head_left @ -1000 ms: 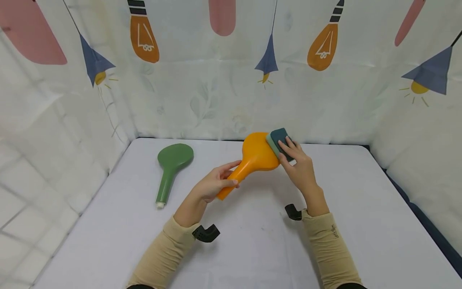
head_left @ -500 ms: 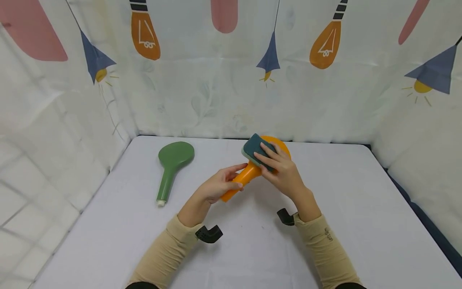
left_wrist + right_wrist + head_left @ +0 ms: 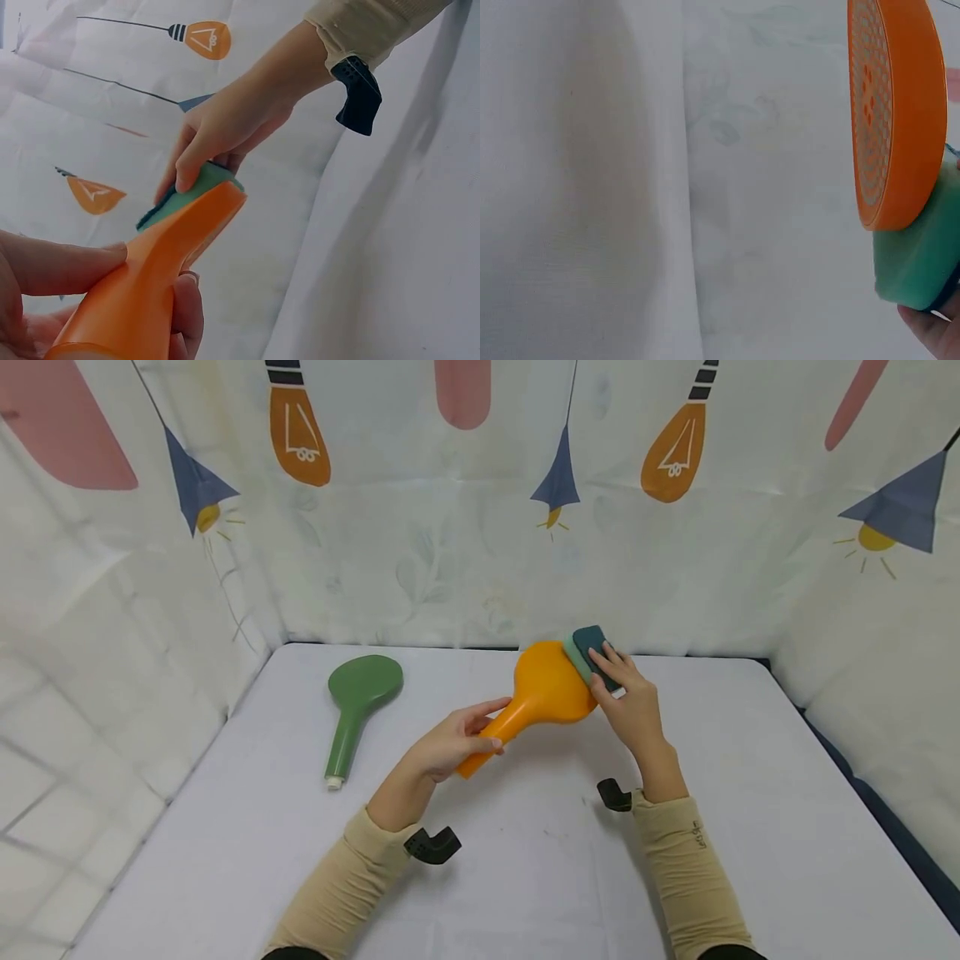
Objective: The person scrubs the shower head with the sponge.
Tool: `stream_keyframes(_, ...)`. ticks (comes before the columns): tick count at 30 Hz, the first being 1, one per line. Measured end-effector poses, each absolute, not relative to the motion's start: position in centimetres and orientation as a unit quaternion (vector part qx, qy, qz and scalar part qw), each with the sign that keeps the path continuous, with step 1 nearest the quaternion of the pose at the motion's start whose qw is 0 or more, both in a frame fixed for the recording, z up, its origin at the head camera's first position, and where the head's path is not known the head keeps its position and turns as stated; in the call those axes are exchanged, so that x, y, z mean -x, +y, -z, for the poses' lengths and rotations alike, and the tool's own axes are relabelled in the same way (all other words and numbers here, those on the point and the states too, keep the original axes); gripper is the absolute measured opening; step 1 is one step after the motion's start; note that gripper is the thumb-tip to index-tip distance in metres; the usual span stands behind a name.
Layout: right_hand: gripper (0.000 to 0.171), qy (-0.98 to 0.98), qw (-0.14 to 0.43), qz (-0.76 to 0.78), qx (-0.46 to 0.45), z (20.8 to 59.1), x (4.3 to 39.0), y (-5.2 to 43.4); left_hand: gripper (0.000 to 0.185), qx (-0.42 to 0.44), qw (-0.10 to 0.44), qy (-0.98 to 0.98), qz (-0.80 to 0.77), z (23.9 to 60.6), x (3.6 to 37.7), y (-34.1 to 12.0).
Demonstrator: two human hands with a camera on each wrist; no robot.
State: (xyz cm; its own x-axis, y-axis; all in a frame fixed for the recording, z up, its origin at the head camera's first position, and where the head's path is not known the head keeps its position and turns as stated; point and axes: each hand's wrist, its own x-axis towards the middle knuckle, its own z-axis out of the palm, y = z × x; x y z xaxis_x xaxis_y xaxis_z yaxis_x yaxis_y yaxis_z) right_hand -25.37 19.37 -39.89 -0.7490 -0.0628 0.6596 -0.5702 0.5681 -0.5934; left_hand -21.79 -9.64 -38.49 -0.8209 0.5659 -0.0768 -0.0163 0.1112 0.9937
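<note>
White cloth desk (image 3: pixel 525 860), lamp-print curtain (image 3: pixel 450 527) behind it across the top of the frame. Left hand (image 3: pixel 450 745) grips the handle of the orange shower head (image 3: pixel 546 692), lifted off the desk at frame center. Right hand (image 3: pixel 630 702) clamps a green sponge (image 3: pixel 588 652) with fingers (image 3: pixel 187 161) curled over it, pressed against the head's back rim; perforated face (image 3: pixel 870 105) turned away from the sponge. Green shower head (image 3: pixel 358 697) lies flat on the desk, center left, well apart.
</note>
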Motion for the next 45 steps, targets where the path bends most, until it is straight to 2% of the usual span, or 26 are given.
stream_keyframes(9, 0.038, -0.839, 0.308, -0.383, -0.235, 39.4, 24.5, 17.4, 0.064, -0.188, 0.224, 0.705, -0.646, 38.3, 21.9, -10.1)
stream_keyframes(19, 0.041, -0.814, 0.333, -0.284, -0.381, 38.9, 23.0, 14.2, 0.065, -0.215, 0.230, 0.718, -0.620, 38.6, 22.0, -9.8)
stream_keyframes(23, 0.041, -0.827, 0.318, -0.288, -0.365, 38.9, 23.3, 14.9, 0.065, -0.225, 0.231, 0.719, -0.616, 38.8, 22.0, -9.6)
stream_keyframes(32, 0.038, -0.863, 0.291, -0.349, -0.222, 39.1, 24.7, 18.4, 0.064, -0.226, 0.236, 0.721, -0.612, 38.4, 21.7, -9.6)
stream_keyframes(36, 0.037, -0.868, 0.296, -0.348, -0.194, 38.9, 24.8, 19.1, 0.064, -0.236, 0.232, 0.721, -0.609, 38.3, 21.8, -9.6)
stream_keyframes(40, 0.038, -0.867, 0.309, -0.324, -0.218, 38.8, 24.4, 18.3, 0.064, -0.232, 0.232, 0.725, -0.605, 38.3, 21.8, -9.7)
stream_keyframes(45, 0.038, -0.849, 0.319, -0.279, -0.314, 38.6, 23.6, 16.0, 0.065, -0.231, 0.225, 0.734, -0.598, 38.3, 21.6, -9.5)
